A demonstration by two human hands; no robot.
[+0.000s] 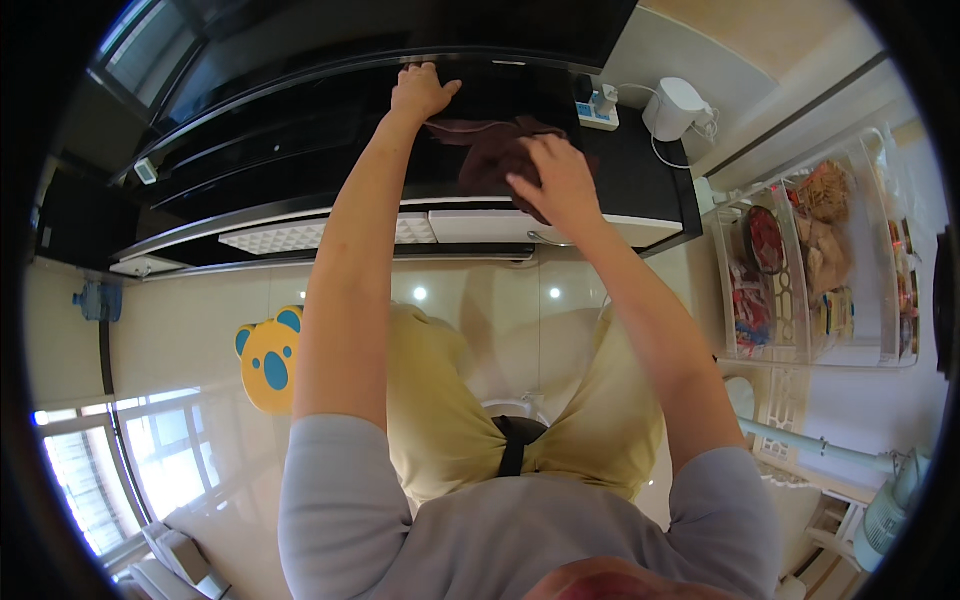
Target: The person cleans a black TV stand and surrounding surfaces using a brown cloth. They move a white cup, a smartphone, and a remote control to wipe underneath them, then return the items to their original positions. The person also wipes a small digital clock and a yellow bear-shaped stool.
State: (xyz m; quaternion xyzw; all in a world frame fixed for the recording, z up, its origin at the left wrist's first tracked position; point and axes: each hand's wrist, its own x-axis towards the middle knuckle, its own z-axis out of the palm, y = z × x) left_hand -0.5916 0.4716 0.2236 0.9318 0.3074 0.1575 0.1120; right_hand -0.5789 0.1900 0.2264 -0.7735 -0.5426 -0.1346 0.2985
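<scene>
My left hand (422, 96) is at the lower edge of a large black television (480, 26), its fingertips touching near the edge and its thumb spread to the side. Under my right hand (561, 184) is a crumpled dark brown cloth (486, 166), gripped against the glossy black top of a TV cabinet (634, 166). One end of this cloth stretches left towards my left wrist, and a fold droops over the cabinet's front edge. White drawer fronts (480, 226) run beneath, one with a curved metal handle (551, 238) just below my right hand.
A power strip (598, 112) with plugs and a white corded appliance (670, 109) stand at the cabinet's right end. Further right is a clear plastic rack (802, 330) of packaged food. A yellow bear-faced stool (268, 367) is on the tiled floor; a pale green fan (889, 517) stands lower right.
</scene>
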